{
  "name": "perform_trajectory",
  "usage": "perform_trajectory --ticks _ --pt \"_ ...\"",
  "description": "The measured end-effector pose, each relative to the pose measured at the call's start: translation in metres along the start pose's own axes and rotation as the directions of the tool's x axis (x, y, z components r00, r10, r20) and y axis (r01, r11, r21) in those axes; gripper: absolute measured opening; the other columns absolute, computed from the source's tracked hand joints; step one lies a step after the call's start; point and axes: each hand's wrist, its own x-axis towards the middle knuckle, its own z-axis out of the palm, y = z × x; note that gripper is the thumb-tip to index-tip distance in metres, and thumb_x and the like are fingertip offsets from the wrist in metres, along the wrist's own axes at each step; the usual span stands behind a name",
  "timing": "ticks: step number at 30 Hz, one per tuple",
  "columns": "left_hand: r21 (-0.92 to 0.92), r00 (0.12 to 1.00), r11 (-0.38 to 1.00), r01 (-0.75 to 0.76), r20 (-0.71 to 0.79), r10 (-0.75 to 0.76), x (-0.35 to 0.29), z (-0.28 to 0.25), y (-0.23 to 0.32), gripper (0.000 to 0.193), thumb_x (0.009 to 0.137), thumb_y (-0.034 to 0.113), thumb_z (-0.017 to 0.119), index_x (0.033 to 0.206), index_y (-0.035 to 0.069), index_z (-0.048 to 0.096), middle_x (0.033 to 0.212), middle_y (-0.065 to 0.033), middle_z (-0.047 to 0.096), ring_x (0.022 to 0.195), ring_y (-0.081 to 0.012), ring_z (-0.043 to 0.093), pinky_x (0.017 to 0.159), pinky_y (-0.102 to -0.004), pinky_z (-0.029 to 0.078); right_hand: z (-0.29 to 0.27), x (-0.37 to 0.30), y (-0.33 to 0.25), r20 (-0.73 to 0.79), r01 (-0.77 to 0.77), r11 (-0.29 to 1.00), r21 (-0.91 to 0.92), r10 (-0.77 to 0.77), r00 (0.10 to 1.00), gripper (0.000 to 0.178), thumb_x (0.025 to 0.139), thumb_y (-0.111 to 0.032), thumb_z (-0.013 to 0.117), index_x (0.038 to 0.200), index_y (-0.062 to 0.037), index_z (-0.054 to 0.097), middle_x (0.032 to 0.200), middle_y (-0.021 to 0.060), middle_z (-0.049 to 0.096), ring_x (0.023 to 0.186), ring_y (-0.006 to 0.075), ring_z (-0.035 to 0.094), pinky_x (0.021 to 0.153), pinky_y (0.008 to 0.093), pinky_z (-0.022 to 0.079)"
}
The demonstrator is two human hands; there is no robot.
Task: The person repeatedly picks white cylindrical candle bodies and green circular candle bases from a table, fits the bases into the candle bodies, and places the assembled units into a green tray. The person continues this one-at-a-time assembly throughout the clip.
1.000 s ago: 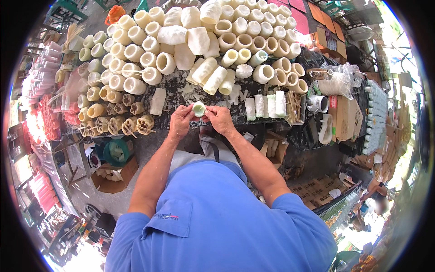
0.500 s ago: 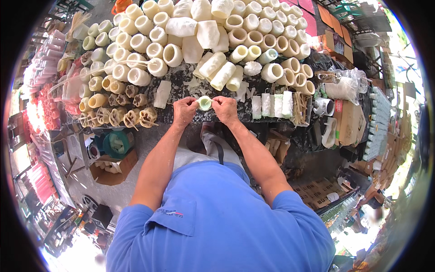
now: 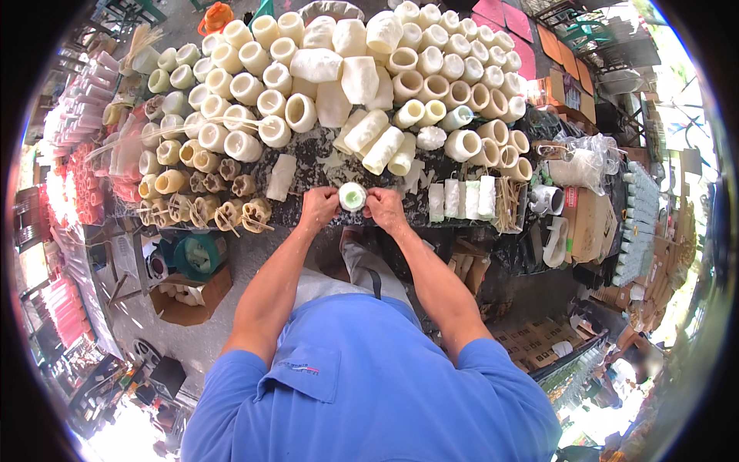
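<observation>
Between my two hands at the table's near edge is a small pale, hollow wax-like cup (image 3: 352,196) with a green inside, its opening facing up. My left hand (image 3: 319,208) pinches it from the left side with curled fingers. From the other side my right hand (image 3: 386,208) closes on it the same way. A white rolled piece (image 3: 282,178) lies just beyond my left hand. To the right of my right hand, several short white and pale green cylinders (image 3: 472,198) stand side by side.
Rows of cream hollow cylinders (image 3: 300,112) crowd the dark, flake-covered table (image 3: 308,158). Brownish cups with sticks (image 3: 229,215) line its near left edge. A bundle of thin sticks (image 3: 509,204) sits at right. Below the table are a teal bucket (image 3: 195,255) and a cardboard box (image 3: 188,302).
The cup has turned in my fingers, so its green inside and round rim now face up more squarely. The whole scene sits slightly lower in the view.
</observation>
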Motion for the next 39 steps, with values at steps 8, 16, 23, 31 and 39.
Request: perform_trajectory --ticks 8,16,23,31,39 --pt "-0.821 0.908 0.567 -0.072 0.181 0.378 -0.071 -0.006 0.042 0.049 0.107 0.028 0.063 0.147 0.004 0.053 0.132 -0.0094 0.063 0.120 -0.0173 0.062 0.100 -0.0331 0.053 -0.003 -0.066 -0.073 -0.010 0.262 0.932 0.249 -0.268 0.963 0.020 0.092 -0.004 0.058 0.101 0.0086 0.071 0.115 0.0116 0.073 0.105 0.0183 0.068 0.096 0.0317 0.054" --pt "-0.786 0.863 0.587 -0.193 0.149 0.483 -0.112 -0.023 0.116 0.060 0.107 0.032 0.064 0.156 0.002 0.048 0.153 -0.0118 0.055 0.125 -0.0176 0.061 0.101 -0.0330 0.052 -0.005 -0.100 -0.144 -0.164 0.560 0.739 0.375 -0.542 0.825 0.055 0.098 -0.032 0.078 0.139 0.0014 0.062 0.147 0.0152 0.053 0.130 0.0263 0.057 0.105 0.0379 0.053" --pt "-0.242 0.771 0.737 -0.632 -0.104 0.628 -0.118 -0.015 0.129 0.043 0.108 0.015 0.056 0.149 0.001 0.052 0.145 -0.0206 0.062 0.129 -0.0306 0.063 0.108 -0.0385 0.050 -0.004 -0.097 -0.155 -0.236 0.564 0.825 -0.023 -0.553 0.799 0.041 0.112 -0.031 0.053 0.133 0.0021 0.064 0.129 0.0233 0.071 0.118 0.0311 0.070 0.102 0.0407 0.054" --pt "-0.237 0.830 0.799 -0.553 -0.241 0.503 -0.102 -0.020 0.137 0.040 0.115 0.028 0.040 0.131 0.000 0.063 0.110 -0.0117 0.074 0.097 -0.0166 0.068 0.088 -0.0323 0.055 0.018 -0.082 -0.155 -0.250 0.546 0.838 -0.027 -0.534 0.808 0.026 0.113 -0.023 0.053 0.118 0.0010 0.062 0.129 0.0162 0.067 0.113 0.0184 0.064 0.101 0.0356 0.052" --pt "-0.721 0.842 0.589 -0.366 0.013 0.539 -0.102 -0.013 0.126 0.053 0.112 0.031 0.054 0.154 -0.002 0.048 0.144 -0.0092 0.060 0.128 -0.0186 0.059 0.113 -0.0339 0.043 0.002 -0.071 -0.155 -0.032 0.314 0.722 0.616 -0.376 0.926 0.069 0.104 -0.039 0.067 0.153 -0.0003 0.038 0.139 0.0129 0.060 0.128 0.0212 0.059 0.109 0.0357 0.049"
